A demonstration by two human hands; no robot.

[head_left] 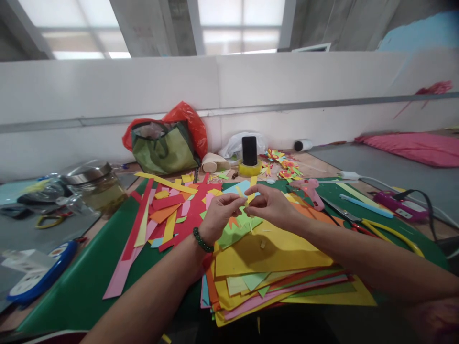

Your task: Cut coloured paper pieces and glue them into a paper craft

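My left hand (223,214), with a dark green beaded bracelet (202,240) at its wrist, is closed in a pinch over the paper stack. Facing it, my right hand (271,206) also pinches, fingertips almost meeting the left ones. Between them shows a small yellow paper piece (250,198); its exact shape is partly hidden by my fingers. Beneath my hands lie a green paper sheet (229,235) and an orange paper cutout (234,223). Under these, a large yellow sheet (283,255) tops a stack of coloured paper.
On the left are red, pink and yellow paper strips (168,203) and a glass jar (98,188). Scissors with yellow handles (387,231) and a pink glue gun (311,190) lie right. Behind stand a phone (249,150) on yellow tape (250,168) and a green bag (165,150).
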